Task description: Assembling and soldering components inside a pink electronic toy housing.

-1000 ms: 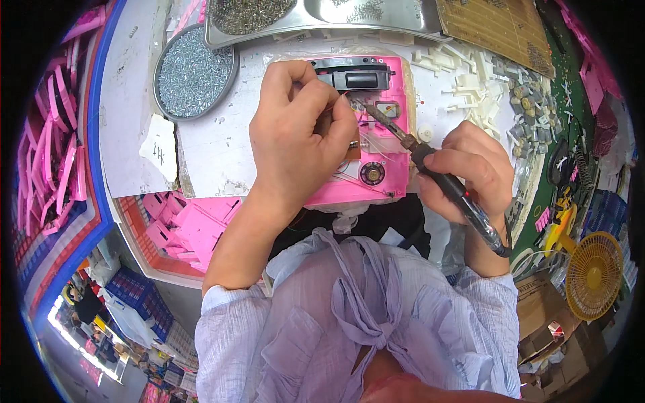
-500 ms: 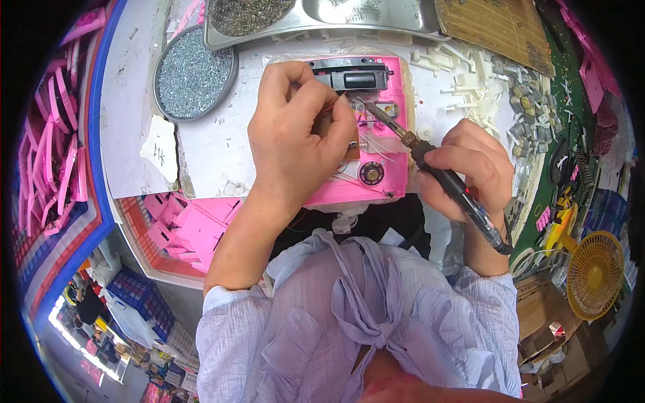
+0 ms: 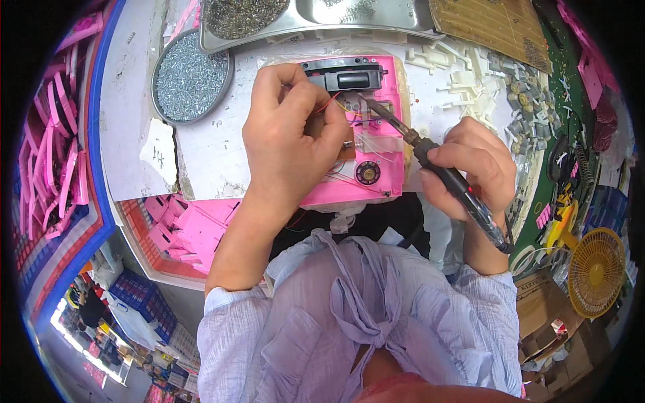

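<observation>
A pink plastic housing point(image 3: 391, 183) lies open before me, with a round speaker point(image 3: 367, 173) and a long black plastic part point(image 3: 351, 81) in it. My left hand point(image 3: 290, 138) is over its left side, thumb and forefinger pinched on a thin red wire point(image 3: 328, 103). A yellow wire runs close by, and a brown circuit board point(image 3: 347, 152) is partly covered by that hand. In my right hand point(image 3: 476, 164), closed like a pen grip, is a soldering iron point(image 3: 451, 183). Its tip points into the housing, just right of the left fingertips; whether it touches anything I cannot tell.
A round dish of small metal pieces point(image 3: 160, 86) stands at the left, a compartmented metal tray point(image 3: 316, 28) at the back. White plastic parts point(image 3: 467, 87) and small motors point(image 3: 524, 101) are heaped at the right. Pink parts point(image 3: 195, 232) fill a bin near my left forearm.
My left hand has shifted slightly left, and more of the red and yellow wires shows beside its fingertips. The housing sits a little further left in the picture. The soldering iron has barely moved.
</observation>
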A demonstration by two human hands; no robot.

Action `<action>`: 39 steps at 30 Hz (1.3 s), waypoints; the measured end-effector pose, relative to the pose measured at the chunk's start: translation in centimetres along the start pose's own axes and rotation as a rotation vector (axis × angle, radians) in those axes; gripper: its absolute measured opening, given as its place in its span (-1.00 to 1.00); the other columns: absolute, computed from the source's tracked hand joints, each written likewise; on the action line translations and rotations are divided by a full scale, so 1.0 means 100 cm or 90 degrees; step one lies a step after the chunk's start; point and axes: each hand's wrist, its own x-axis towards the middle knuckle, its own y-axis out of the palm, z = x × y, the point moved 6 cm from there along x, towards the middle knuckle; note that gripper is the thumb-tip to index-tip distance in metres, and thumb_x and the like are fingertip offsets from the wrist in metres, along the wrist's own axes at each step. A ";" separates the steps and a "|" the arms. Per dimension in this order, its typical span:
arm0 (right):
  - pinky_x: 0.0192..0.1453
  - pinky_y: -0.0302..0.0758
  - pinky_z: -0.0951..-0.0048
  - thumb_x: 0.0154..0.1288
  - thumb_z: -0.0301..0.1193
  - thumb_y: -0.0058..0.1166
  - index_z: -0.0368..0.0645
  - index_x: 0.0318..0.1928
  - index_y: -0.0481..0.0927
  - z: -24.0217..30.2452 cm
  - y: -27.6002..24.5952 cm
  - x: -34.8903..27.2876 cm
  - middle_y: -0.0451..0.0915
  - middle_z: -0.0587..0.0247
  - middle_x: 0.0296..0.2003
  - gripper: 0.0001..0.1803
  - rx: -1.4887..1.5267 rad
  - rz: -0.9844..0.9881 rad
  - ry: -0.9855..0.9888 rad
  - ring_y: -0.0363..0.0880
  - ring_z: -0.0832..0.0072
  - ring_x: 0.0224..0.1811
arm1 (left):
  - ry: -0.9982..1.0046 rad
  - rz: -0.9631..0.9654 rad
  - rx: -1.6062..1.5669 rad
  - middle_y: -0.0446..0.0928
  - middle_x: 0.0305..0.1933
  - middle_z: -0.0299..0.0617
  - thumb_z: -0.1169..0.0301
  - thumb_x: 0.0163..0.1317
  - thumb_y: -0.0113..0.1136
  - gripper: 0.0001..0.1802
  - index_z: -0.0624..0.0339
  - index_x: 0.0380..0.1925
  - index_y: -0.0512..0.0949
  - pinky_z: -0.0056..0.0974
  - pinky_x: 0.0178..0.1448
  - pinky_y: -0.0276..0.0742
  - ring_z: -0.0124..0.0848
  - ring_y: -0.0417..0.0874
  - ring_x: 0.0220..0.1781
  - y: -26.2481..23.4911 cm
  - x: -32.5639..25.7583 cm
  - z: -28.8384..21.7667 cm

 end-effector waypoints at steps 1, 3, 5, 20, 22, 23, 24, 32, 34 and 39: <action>-0.53 0.30 0.42 -0.11 -0.65 0.43 -0.25 -0.19 0.65 0.000 -0.003 -0.001 0.46 0.29 -0.61 -0.63 -0.002 -0.004 0.000 0.40 0.38 -0.61 | -0.009 0.010 0.000 0.50 -0.18 -0.13 0.60 0.06 0.40 -0.88 0.27 -0.38 0.65 -0.31 -0.31 0.55 -0.37 0.60 -0.34 -0.001 0.000 0.001; -0.51 0.33 0.41 -0.06 -0.64 0.41 -0.26 -0.18 0.65 -0.001 -0.012 -0.007 0.48 0.28 -0.61 -0.65 0.013 -0.036 0.015 0.41 0.37 -0.60 | -0.012 0.016 0.023 0.51 -0.16 -0.14 0.61 0.06 0.42 -0.82 0.25 -0.30 0.66 -0.34 -0.28 0.53 -0.39 0.60 -0.31 -0.008 -0.001 -0.004; -0.47 0.37 0.38 0.01 -0.62 0.39 -0.28 -0.16 0.64 -0.001 -0.030 -0.019 0.51 0.26 -0.60 -0.67 0.042 -0.089 0.049 0.44 0.36 -0.58 | -0.002 0.010 0.062 0.53 -0.13 -0.13 0.59 0.04 0.46 -0.74 0.21 -0.22 0.67 -0.33 -0.27 0.56 -0.36 0.63 -0.32 -0.022 -0.003 -0.017; 0.20 0.54 0.39 0.18 -0.67 0.39 -0.33 0.30 0.50 -0.007 0.017 -0.025 0.67 0.10 -0.02 -0.35 0.088 -0.075 0.259 0.69 0.40 0.02 | -0.213 0.295 -0.221 0.70 -0.37 -0.23 0.51 0.17 0.41 -0.91 0.19 -0.31 0.71 -0.30 -0.23 0.49 -0.23 0.69 -0.33 0.024 -0.009 -0.007; -0.25 0.47 0.45 0.14 -0.58 0.42 -0.18 0.14 0.68 -0.008 0.014 -0.021 0.61 0.21 -0.35 -0.50 0.106 -0.137 0.266 0.55 0.45 -0.37 | -0.174 0.296 -0.211 0.70 -0.35 -0.22 0.53 0.18 0.40 -0.91 0.17 -0.30 0.71 -0.30 -0.25 0.49 -0.23 0.69 -0.32 0.021 -0.011 -0.004; -0.30 0.42 0.47 0.15 -0.57 0.40 -0.21 0.10 0.69 -0.010 0.006 -0.023 0.59 0.22 -0.39 -0.55 0.098 -0.136 0.229 0.51 0.47 -0.40 | -0.110 0.297 -0.198 0.69 -0.33 -0.21 0.54 0.17 0.40 -0.90 0.18 -0.30 0.70 -0.28 -0.25 0.51 -0.23 0.68 -0.31 0.019 -0.009 -0.007; -0.32 0.38 0.49 0.15 -0.59 0.37 -0.25 0.04 0.69 -0.012 -0.003 -0.027 0.57 0.23 -0.41 -0.61 0.113 -0.148 0.223 0.48 0.51 -0.43 | -0.051 0.295 -0.186 0.68 -0.30 -0.19 0.55 0.17 0.39 -0.90 0.20 -0.30 0.70 -0.26 -0.24 0.52 -0.22 0.68 -0.30 0.018 -0.009 -0.008; -0.47 0.17 0.58 0.08 -0.60 0.31 -0.30 -0.27 0.61 -0.004 -0.029 -0.055 0.50 0.33 -0.50 -0.82 0.276 -0.035 0.323 0.31 0.70 -0.57 | 0.086 0.417 -0.118 0.51 -0.05 -0.12 0.63 0.08 0.39 -0.80 0.26 -0.26 0.66 -0.24 -0.06 0.59 -0.21 0.68 -0.11 0.013 -0.014 -0.020; -0.49 0.16 0.57 0.07 -0.59 0.32 -0.27 -0.26 0.62 -0.006 -0.022 -0.055 0.47 0.38 -0.54 -0.81 0.253 -0.009 0.317 0.29 0.70 -0.60 | 0.097 0.428 -0.110 0.51 -0.02 -0.11 0.63 0.07 0.39 -0.79 0.25 -0.26 0.65 -0.22 -0.05 0.60 -0.21 0.68 -0.11 0.013 -0.013 -0.020; -0.49 0.17 0.52 0.02 -0.57 0.33 -0.22 -0.28 0.64 -0.008 -0.011 -0.047 0.39 0.44 -0.64 -0.80 0.217 0.043 0.297 0.27 0.64 -0.64 | 0.113 0.419 -0.096 0.53 -0.03 -0.11 0.63 0.05 0.39 -0.79 0.25 -0.28 0.64 -0.20 -0.05 0.61 -0.21 0.70 -0.12 0.013 -0.013 -0.020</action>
